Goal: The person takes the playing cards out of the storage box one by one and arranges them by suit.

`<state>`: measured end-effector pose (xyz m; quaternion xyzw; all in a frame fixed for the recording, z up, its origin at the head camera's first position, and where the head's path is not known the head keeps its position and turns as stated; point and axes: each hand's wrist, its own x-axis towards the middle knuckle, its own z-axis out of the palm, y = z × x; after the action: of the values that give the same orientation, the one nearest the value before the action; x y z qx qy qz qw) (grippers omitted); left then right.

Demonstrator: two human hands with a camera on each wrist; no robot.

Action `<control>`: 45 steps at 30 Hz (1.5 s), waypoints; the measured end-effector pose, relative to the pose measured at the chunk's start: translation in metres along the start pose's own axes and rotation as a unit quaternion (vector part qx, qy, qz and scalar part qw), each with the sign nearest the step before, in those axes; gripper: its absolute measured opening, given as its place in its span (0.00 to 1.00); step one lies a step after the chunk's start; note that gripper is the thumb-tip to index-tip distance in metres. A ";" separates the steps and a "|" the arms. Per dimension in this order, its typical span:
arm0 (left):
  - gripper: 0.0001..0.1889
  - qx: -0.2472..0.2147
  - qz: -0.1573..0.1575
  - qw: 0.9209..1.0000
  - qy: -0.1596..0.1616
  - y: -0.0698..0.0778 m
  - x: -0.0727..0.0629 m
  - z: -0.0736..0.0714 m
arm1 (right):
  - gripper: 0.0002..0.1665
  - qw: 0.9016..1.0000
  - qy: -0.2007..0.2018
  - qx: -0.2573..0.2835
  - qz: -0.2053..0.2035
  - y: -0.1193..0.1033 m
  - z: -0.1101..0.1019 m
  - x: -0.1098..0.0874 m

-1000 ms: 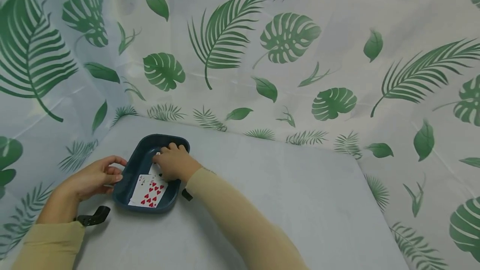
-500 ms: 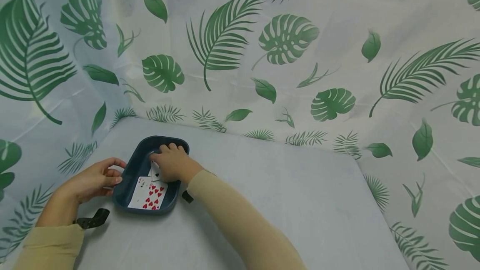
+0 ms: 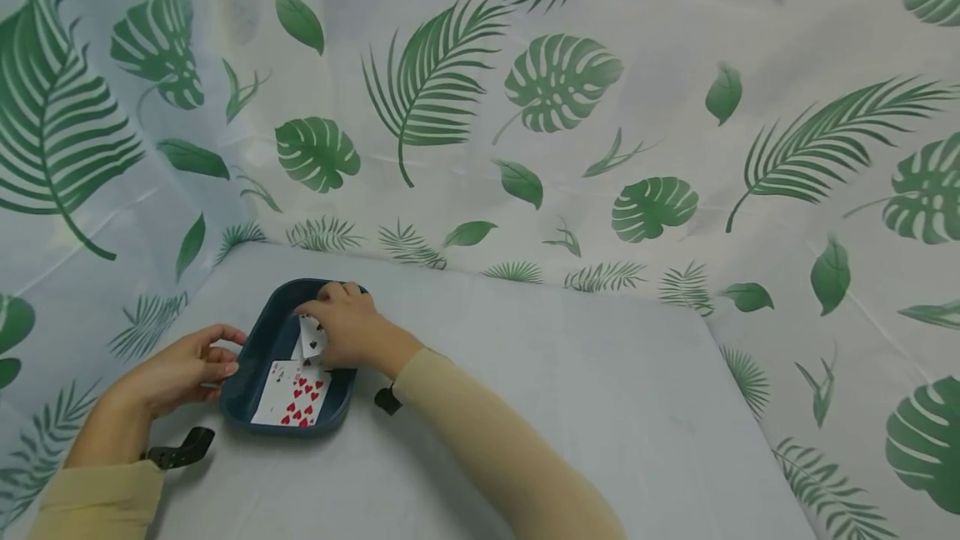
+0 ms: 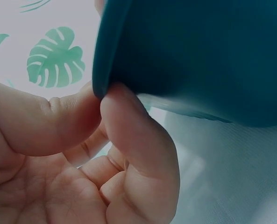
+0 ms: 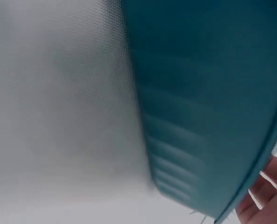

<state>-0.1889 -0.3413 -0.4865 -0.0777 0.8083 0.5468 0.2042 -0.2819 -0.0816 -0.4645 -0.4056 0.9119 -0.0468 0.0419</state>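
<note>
A dark blue tray (image 3: 255, 348) sits at the left of the table. My left hand (image 3: 183, 367) pinches its left rim; in the left wrist view, thumb (image 4: 59, 121) and a bent finger (image 4: 138, 140) meet at the rim (image 4: 103, 51). Over the tray's far right part, my right hand (image 3: 351, 330) grips a playing card with black spades (image 3: 312, 345), thumb at its upper left edge and fingertips out of sight. Below it on the tray floor lie a card with red hearts (image 3: 306, 400) and a mostly white card (image 3: 273, 394) overlapping it.
The pale table (image 3: 555, 407) stretches right of the tray. White curtains with green leaves (image 3: 450, 107) rise behind and at the left. Black wrist mounts (image 3: 180, 450) stick out under both wrists. The right wrist view shows the tray's outer wall (image 5: 199, 102).
My right hand has risen a little and drawn back toward the tray's right rim, and more of the spade card now shows. My left hand keeps its pinch on the rim.
</note>
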 end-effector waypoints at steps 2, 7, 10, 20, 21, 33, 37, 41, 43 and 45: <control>0.27 0.001 -0.002 1.000 0.002 -0.001 0.000 0.000 | 0.44 1.000 0.008 0.024 0.005 0.003 -0.001 -0.005; 0.27 0.001 0.001 1.000 0.004 -0.004 -0.002 0.000 | 0.45 0.997 0.034 0.064 0.018 0.012 -0.003 -0.015; 0.27 -0.006 0.005 1.000 0.002 -0.004 -0.002 -0.001 | 0.45 0.995 0.049 0.082 0.033 0.018 -0.007 -0.024; 0.26 -0.013 0.003 1.000 -0.004 -0.003 0.001 0.001 | 0.46 0.982 0.077 0.139 0.103 0.044 0.000 -0.054; 0.26 -0.013 0.001 1.000 -0.003 -0.003 0.001 0.002 | 0.46 0.981 0.078 0.146 0.106 0.047 0.001 -0.057; 0.26 -0.018 0.009 1.000 -0.003 -0.003 -0.001 0.000 | 0.48 0.971 0.086 0.183 0.125 0.071 0.007 -0.078; 0.26 -0.018 0.013 1.000 -0.003 -0.002 -0.002 -0.001 | 0.48 0.971 0.081 0.184 0.131 0.075 0.009 -0.081; 0.26 -0.023 0.011 1.000 -0.007 -0.002 -0.002 0.001 | 0.47 0.973 0.070 0.172 0.137 0.079 0.014 -0.084; 0.26 -0.023 0.011 1.000 -0.009 -0.002 -0.002 0.002 | 0.46 0.974 0.064 0.166 0.139 0.081 0.017 -0.085; 0.26 -0.024 0.008 1.000 -0.007 -0.002 -0.002 0.002 | 0.45 0.974 0.062 0.164 0.140 0.083 0.019 -0.085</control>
<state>-0.1858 -0.3401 -0.4883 -0.0721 0.7941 0.5682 0.2036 -0.2837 0.0363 -0.4901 -0.2576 0.9404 -0.2145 0.0569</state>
